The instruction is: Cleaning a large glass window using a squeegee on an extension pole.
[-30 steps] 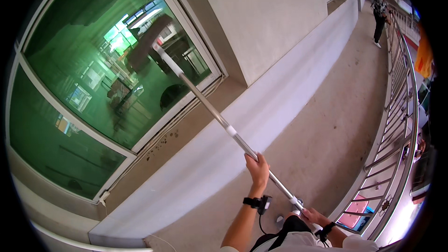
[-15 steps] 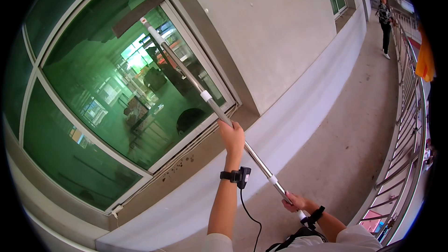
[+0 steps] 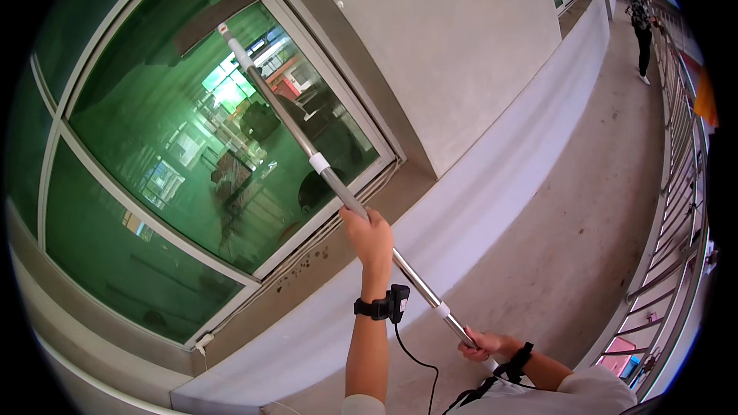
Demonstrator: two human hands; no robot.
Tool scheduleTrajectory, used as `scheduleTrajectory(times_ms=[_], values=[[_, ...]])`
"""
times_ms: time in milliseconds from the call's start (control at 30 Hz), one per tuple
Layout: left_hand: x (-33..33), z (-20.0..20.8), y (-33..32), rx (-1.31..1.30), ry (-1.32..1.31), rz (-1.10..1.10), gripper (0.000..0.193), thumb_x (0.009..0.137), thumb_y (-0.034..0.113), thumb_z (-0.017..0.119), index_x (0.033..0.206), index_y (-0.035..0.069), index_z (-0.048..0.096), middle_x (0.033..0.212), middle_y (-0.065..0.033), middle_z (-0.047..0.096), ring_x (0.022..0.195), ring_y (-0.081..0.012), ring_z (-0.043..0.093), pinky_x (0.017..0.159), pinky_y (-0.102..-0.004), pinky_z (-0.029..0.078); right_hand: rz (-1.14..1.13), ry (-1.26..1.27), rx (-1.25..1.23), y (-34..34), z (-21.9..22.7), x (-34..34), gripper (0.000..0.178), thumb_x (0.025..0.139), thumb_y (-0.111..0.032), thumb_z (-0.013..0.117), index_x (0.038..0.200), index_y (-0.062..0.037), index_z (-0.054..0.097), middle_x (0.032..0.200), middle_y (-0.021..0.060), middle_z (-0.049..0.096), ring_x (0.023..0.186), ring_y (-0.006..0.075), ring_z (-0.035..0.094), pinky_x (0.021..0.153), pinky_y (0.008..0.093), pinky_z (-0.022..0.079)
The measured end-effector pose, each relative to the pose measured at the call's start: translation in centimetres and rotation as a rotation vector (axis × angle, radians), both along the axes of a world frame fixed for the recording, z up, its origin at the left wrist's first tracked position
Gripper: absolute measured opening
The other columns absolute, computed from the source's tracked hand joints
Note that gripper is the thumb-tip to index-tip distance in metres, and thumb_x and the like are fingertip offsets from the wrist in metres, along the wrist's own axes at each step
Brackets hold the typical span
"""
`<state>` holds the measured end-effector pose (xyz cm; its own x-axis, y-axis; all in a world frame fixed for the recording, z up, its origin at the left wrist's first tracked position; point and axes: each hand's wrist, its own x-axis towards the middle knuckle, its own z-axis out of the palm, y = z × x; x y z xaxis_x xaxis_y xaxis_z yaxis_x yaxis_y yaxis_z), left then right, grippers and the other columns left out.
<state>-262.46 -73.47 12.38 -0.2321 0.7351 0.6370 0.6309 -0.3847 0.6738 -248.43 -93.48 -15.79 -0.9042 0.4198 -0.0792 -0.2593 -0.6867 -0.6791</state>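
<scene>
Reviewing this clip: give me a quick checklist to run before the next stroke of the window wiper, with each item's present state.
1. Left hand closed around the pole: ok.
2. Right hand gripping the pole's lower end: ok.
3. Wiper head lying against the window glass near its top: looks ok, though actual contact cannot be told.
4. Pole joints locked at the white collars: cannot tell.
5. Bystander far down the walkway, well away from the pole: ok.
6. Cable from the left wrist device hanging free of the pole: ok.
</scene>
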Motion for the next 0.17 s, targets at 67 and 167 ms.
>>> scheduleTrajectory(times_ms=[67,167], values=[[-0.6,0.4,-0.4,-0.087,-0.028,0.012,0.036,0.086,0.002,0.05,0.117,-0.012,0.038,0.101,-0.0322,0.057,0.095,-0.0421,0.059,0.081,-0.0432,0.046,0.015,0.021,0.012,0.0,0.0,-0.1,0.068,0.086,-0.077,0.012,0.063,-0.0158,0.031,0.048,-0.008,0.024,0.038,0.0063,0.021,0.036,0.0245,0.017],[0.4,2.8,-1.2,-0.356,-0.041,-0.004,0.04,0.087,0.007,0.052,0.12,-0.011,0.038,0.114,-0.0348,0.05,0.107,-0.0399,0.056,0.089,-0.0428,0.043,-0.056,-0.079,0.03,0.3,0.4,0.5,0.068,0.087,-0.076,0.013,0.064,-0.015,0.033,0.047,-0.0074,0.024,0.038,0.0072,0.022,0.036,0.0254,0.018]])
